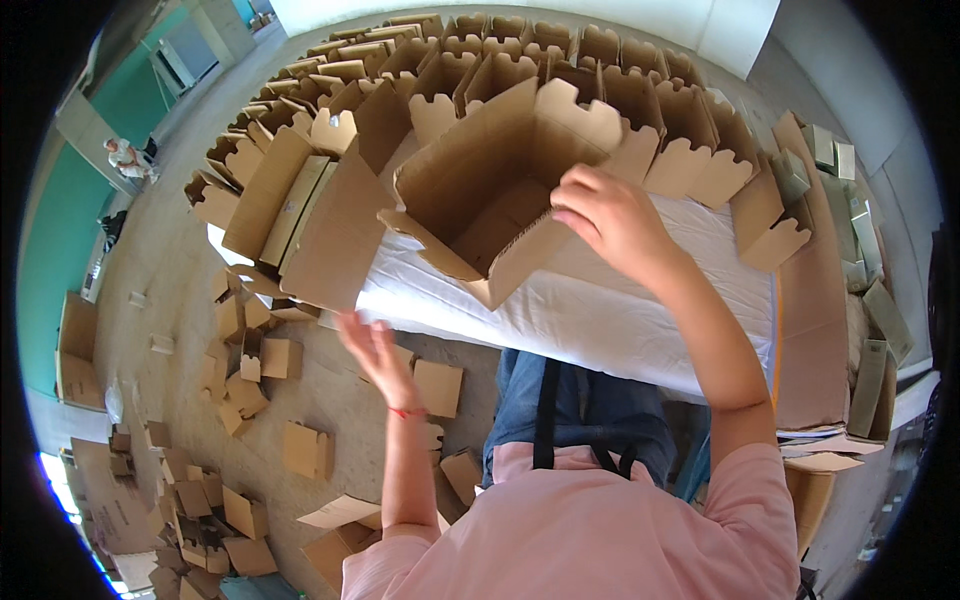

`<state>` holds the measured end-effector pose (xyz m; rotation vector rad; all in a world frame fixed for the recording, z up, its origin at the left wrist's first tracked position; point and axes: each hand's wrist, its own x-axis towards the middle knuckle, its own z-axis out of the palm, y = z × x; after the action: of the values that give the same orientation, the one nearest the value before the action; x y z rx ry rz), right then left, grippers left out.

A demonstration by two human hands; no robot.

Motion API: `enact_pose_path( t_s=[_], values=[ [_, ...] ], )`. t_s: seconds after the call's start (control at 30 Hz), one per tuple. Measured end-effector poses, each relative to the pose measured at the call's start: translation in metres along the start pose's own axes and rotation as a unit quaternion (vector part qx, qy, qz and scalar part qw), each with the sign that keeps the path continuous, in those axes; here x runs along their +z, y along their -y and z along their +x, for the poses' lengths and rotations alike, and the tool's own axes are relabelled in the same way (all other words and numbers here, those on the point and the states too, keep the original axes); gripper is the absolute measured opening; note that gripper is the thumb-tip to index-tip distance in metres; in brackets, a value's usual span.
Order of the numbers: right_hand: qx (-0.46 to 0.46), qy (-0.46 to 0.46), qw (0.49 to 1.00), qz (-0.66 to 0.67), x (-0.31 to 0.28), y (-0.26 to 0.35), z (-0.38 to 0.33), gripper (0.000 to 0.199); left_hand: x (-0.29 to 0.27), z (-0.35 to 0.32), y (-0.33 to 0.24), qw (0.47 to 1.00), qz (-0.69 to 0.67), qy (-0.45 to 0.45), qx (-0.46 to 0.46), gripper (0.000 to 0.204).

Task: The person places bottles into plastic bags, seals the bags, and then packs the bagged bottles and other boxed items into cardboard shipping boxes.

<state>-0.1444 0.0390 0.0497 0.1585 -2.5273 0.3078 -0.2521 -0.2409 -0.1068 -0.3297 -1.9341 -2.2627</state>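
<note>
Left hand [375,352] smeared by motion blur, finger outlines don't resolve. Right hand [608,215] on rim of the big carton [465,165]: some fingers tucked out of sight. Carton's near walls hide part of its floor. Left carton [340,235] covers the lower part of the flat pieces [292,215] inside it. Packed carton rows [500,75]: front ones mask most of those behind. Seated person [128,158] at far left too small to tell what the hands do. Pink shirt [590,530] cut by lower edge, blocks the floor below it
</note>
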Motion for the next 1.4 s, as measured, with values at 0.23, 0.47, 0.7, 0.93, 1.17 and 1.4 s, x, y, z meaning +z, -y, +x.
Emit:
enact_pose_path(
  t_s=[0.23, 0.47, 0.7, 0.93, 1.17, 1.4],
  values=[
    [0.009, -0.086, 0.981, -0.175, -0.037, 0.045, -0.084, 0.018, 0.094, -0.067, -0.043, 0.932, -0.216, 0.283, -0.075, 0.08],
    [0.09, -0.047, 0.961, -0.258, -0.069, 0.047, -0.162, 0.02, 0.176, -0.063, -0.067, 0.91, -0.198, 0.318, -0.175, 0.054],
    [0.128, 0.043, 0.96, -0.245, -0.078, 0.048, -0.196, 0.038, 0.189, -0.072, -0.043, 0.96, -0.123, 0.209, -0.142, 0.055],
    [0.066, 0.023, 0.99, -0.122, -0.165, 0.007, -0.183, 0.031, 0.189, -0.051, -0.094, 0.857, 0.237, 0.346, 0.298, 0.028],
    [0.526, -0.069, 0.795, -0.294, -0.316, -0.225, -0.305, 0.071, 0.213, -0.07, -0.124, 0.762, 0.332, 0.438, 0.344, 0.061],
    [0.666, -0.115, 0.735, -0.061, -0.255, -0.251, -0.301, 0.101, 0.21, -0.077, -0.121, 0.756, 0.342, 0.488, 0.269, 0.101]
  ],
)
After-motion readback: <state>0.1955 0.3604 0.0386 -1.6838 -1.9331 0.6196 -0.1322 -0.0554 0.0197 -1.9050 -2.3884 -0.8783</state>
